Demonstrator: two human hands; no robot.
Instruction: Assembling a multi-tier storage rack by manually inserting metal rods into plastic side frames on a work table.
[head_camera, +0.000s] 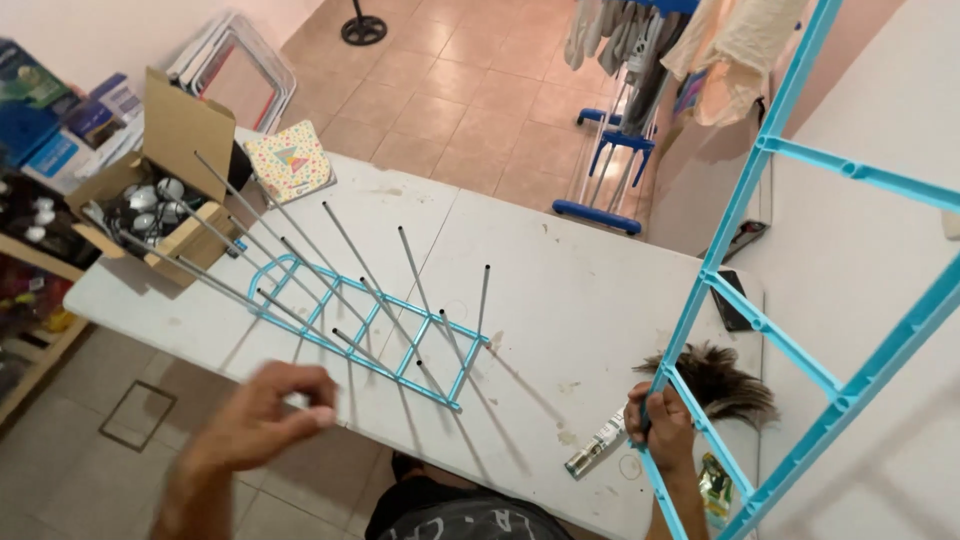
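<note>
Right hand (662, 425) is closed in a fist around the lower rail of a tall light-blue plastic ladder frame (770, 330), which rises up and away to the right of the hand, tilted. Judgement: light for its length, somewhat flexible, hollow-looking rungs; smooth plastic, so a full wrap at a rail near a rung joint, as now, seems the surest hold.

Left hand (265, 412) hovers free near the table's front edge, fingers loosely curled, holding nothing; it is blurred, so finer detail cannot be read.

Just left of the right hand: a small tube (596, 445). Just beyond it: a dark feather duster (715, 380).

Beyond the left hand, on the white folding table (560, 290): a second blue frame (365, 325) lying flat, with thin grey metal rods (345, 255) standing up out of it at a slant. Judgement: rods stiff, slim, likely loose in their sockets; lift by the frame, not the rods.

Farther left: an open cardboard box (170, 170) of metal parts. Far beyond the right hand: a clothes rack (625, 130) on tiled floor.
</note>
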